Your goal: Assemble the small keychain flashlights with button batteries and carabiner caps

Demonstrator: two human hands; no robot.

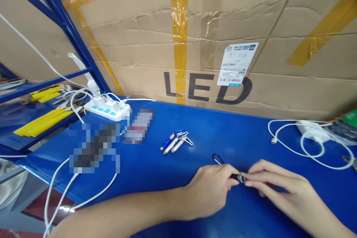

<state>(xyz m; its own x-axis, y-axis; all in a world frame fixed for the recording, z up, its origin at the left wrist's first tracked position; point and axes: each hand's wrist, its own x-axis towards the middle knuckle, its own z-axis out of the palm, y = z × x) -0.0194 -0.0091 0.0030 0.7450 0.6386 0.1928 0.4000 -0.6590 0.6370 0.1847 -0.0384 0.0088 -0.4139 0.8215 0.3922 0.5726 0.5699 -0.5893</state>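
Bare blue tabletop [223,134] around both hands — three keychain torches [175,142] left, white cable [301,148] right.

Smooth, faintly glossy blue desk [212,130] carries three shiny metal keychain torches [175,142], a glossy white plastic power strip [107,109] and rubbery white cables [295,148] before a creased matt cardboard box [251,18] bound with yellow tape and bearing a paper label [237,64].
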